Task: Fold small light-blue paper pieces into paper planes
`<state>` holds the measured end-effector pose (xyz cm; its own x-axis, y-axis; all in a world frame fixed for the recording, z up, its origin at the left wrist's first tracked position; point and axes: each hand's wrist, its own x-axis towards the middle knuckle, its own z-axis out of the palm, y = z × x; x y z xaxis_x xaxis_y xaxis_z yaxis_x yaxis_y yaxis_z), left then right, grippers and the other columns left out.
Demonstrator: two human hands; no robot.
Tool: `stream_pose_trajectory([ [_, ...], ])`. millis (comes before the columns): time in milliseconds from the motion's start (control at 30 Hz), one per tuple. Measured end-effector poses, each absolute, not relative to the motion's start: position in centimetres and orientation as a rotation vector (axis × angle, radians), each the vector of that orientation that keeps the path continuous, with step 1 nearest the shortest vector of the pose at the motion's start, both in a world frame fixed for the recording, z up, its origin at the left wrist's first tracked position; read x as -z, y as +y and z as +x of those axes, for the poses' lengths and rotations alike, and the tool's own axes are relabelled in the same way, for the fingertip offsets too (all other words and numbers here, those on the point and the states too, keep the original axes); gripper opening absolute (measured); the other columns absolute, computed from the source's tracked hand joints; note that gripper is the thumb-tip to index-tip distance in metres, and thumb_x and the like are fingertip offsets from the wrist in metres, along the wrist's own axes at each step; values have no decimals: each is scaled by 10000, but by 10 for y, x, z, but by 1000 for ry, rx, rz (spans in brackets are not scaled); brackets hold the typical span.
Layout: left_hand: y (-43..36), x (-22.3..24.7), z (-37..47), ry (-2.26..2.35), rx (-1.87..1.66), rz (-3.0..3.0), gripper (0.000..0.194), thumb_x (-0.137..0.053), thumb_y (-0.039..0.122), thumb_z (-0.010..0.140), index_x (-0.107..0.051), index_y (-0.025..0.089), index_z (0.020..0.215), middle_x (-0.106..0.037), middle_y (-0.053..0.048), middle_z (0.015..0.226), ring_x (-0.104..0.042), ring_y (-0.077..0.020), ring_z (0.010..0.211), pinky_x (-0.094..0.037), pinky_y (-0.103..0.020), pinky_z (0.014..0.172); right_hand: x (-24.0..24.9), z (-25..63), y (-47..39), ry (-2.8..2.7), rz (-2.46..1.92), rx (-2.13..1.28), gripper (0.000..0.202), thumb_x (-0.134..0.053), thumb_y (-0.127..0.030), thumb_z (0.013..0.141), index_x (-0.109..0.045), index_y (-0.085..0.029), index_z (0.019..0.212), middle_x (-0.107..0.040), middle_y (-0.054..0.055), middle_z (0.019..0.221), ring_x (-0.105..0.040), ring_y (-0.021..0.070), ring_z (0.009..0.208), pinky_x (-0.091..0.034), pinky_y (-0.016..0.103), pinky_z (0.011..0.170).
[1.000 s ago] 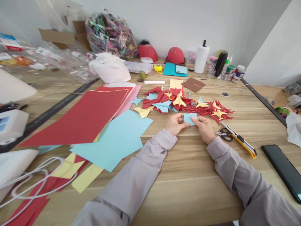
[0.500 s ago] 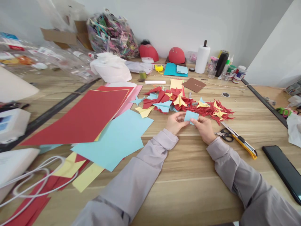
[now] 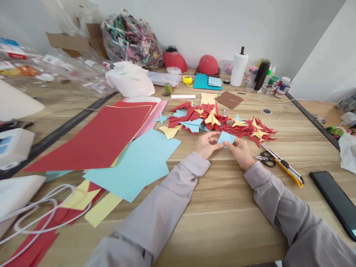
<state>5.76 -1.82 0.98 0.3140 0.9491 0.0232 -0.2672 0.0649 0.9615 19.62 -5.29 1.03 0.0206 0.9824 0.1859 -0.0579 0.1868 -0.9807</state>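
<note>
Between my two hands is a small light-blue square of paper [image 3: 227,137], held up off the table with its flat face toward me. My left hand [image 3: 208,145] pinches its left edge between thumb and fingers. On the other side, my right hand [image 3: 240,150] grips the lower right part, thumb in front; the fingers behind the paper are hidden. Just beyond my hands lies a heap of folded paper pieces [image 3: 222,127], mostly red, with some yellow and blue star or plane shapes. Scissors [image 3: 266,159] and a yellow utility knife [image 3: 287,168] rest right of my right hand.
Large red sheets [image 3: 97,133] and light-blue sheets [image 3: 133,163] spread at left. A white cable [image 3: 44,230] loops over cut strips. At right lies a black phone [image 3: 332,202]. Farther back are a brown paper square [image 3: 229,99], a yellow tape measure [image 3: 187,79] and a white bottle [image 3: 239,69].
Both hands keep their hold on the blue paper. The paper has tilted slightly, and my right thumb has shifted a little on it. Everything else looks the same apart from a slight camera shift.
</note>
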Motion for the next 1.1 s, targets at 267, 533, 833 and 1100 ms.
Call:
stream_pose_trajectory([
  [267,-17,-10,56,738,-1036,1039,572,-813,229,456,-615,98,976,-674,-20,610,-624,-151,567,-492,-284,597,-21,195,-56,-1186,-1085,-1083,305,-693,-474,630,-685,-173,681,-622,-7,606,-453,107,538,-395,257,554],
  [533,-19,-16,55,696,-1015,970,568,-766,177,528,-601,101,1067,-699,-52,696,-649,-160,615,-494,-248,563,-14,199,-53,-1167,-1134,-1037,343,-654,-480,667,-682,-142,723,-594,-5,604,-388,86,542,-323,226,515],
  [833,-17,-18,52,646,-1023,868,473,-658,97,574,-596,88,1043,-706,-94,774,-668,-192,655,-502,-263,555,-8,200,-50,-1140,-1151,-961,337,-646,-466,680,-691,-143,766,-619,0,637,-392,84,537,-329,220,501],
  [1100,-19,-12,58,729,-1117,1035,535,-796,202,479,-618,110,975,-680,-21,638,-625,-142,578,-491,-264,593,-16,197,-55,-1220,-1169,-978,365,-659,-493,650,-688,-139,735,-610,4,623,-423,102,555,-349,244,539],
])
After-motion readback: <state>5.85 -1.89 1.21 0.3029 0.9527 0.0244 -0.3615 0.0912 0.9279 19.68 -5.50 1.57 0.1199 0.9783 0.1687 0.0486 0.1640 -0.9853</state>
